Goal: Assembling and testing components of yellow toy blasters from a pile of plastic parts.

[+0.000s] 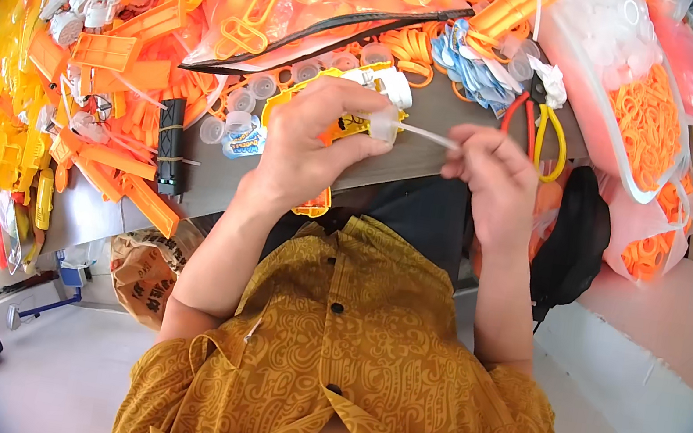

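My left hand [305, 135] pinches a small translucent plastic cap [384, 124] between thumb and fingers, above the table's front edge. From the cap a thin white flexible tube [429, 135] runs to the right. Its far end meets the curled fingertips of my right hand [498, 180]. Under and behind the left hand lies a yellow plastic toy shell [288, 93] with a white cylindrical part [396, 89], partly covered by the hand. Another orange-yellow piece [313, 203] shows below the left wrist.
Translucent caps [241, 100] line the table behind my left hand. Orange parts [113, 51] pile up at left, beside a black banded bundle [170, 147]. Blue-and-white labels [474, 66], red-and-yellow-handled scissors [547, 143] and a bin of orange rings [681, 170] stand to the right.
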